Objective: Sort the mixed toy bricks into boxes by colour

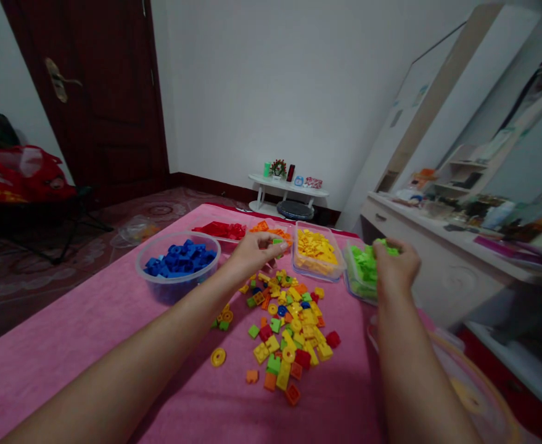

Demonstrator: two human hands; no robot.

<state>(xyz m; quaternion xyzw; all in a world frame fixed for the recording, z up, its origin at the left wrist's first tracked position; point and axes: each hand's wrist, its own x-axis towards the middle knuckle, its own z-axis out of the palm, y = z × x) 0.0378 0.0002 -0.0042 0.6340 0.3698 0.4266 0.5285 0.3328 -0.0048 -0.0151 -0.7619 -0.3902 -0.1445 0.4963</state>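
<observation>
My left hand (pixel 254 250) is raised over the far end of a mixed pile of toy building blocks (pixel 298 327), its fingers closed on a small green block (pixel 277 242). At the right, my right hand (pixel 399 262) hovers at the edge of a clear tub (pixel 367 296) of green blocks (pixel 363 262). Its fingers are pinched on a bright green block (pixel 388 248), partly hidden by the hand. Yellow, orange, red, green and a few blue pieces make up the pile, with a yellow ring-shaped piece (pixel 218 356) lying apart.
On the pink cloth (pixel 182 382) stand a round tub (pixel 160 287) of blue blocks, a red-block container (pixel 219 231), orange blocks (pixel 264 227) and a tub (pixel 319 271) of yellow blocks. A clear round lid or container (pixel 488 376) sits at the right edge, beside a cluttered dresser (pixel 418 246).
</observation>
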